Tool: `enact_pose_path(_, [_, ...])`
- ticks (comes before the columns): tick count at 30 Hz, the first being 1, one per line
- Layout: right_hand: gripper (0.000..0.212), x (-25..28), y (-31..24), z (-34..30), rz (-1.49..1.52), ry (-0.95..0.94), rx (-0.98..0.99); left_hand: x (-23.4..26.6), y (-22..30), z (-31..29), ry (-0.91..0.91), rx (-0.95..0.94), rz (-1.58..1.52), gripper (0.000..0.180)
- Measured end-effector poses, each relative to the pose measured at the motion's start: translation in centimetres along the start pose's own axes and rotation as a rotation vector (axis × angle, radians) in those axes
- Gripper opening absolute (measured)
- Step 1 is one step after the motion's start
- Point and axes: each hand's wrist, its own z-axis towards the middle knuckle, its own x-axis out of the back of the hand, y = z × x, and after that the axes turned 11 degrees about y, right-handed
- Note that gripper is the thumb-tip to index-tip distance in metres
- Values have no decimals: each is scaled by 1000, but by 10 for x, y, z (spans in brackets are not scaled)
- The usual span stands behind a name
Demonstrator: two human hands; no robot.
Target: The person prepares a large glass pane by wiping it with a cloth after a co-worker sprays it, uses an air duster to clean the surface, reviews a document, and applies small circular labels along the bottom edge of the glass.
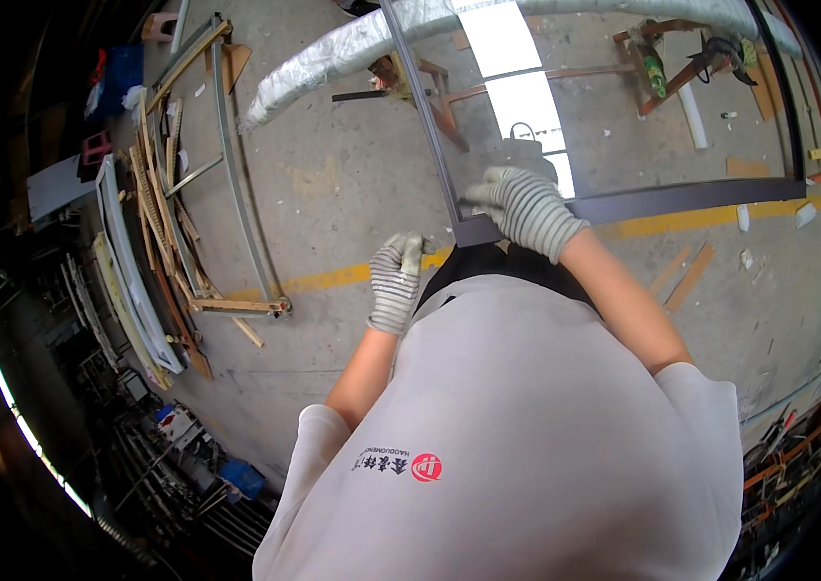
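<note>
A large glass pane in a dark grey frame [691, 197] lies in front of me, its near left corner close to my body. My right hand [530, 211], in a grey-striped work glove, is over that corner, its fingers stretched toward the left side of the frame. Whether the fingertips press on the glass or hover just above it, I cannot tell. To the left of the corner, apart from the frame, my left hand [396, 281] is closed in a matching glove. Its fingers are curled in, and anything inside them is hidden.
Through the glass show reddish-brown metal supports [546, 75] and a green bottle [655, 73]. A silvery duct [333, 63] runs across the far side. Metal frames [231, 165] and wooden strips [151, 184] lie at left. Wood pieces [689, 278] are on the floor at right, past a yellow line [328, 278].
</note>
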Motion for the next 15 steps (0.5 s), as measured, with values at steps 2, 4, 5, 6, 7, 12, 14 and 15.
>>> enact_pose_path(2, [21,2,3,10,-77,151,-5,-1,7,1,-8,-20,30,35])
enact_pose_path(4, [22,-8,8,7,-98,116,16,2,13,7,-19,-142,116,32])
enact_pose_path(5, [23,-9,9,6,-112,99,32,4,14,11,-20,-205,156,31])
enact_pose_path(6, [24,-7,10,4,-98,30,72,4,16,16,-3,-237,178,30])
enact_pose_path(7, [24,-2,12,2,-85,-39,112,4,17,23,14,-270,199,28])
enact_pose_path(12, [26,17,14,33,-193,-191,380,0,40,39,36,-352,211,22])
enact_pose_path(14, [26,17,24,49,-197,-28,312,-1,43,44,46,-414,225,21])
enact_pose_path(15, [26,17,26,52,-200,53,278,-1,45,44,56,-423,229,19])
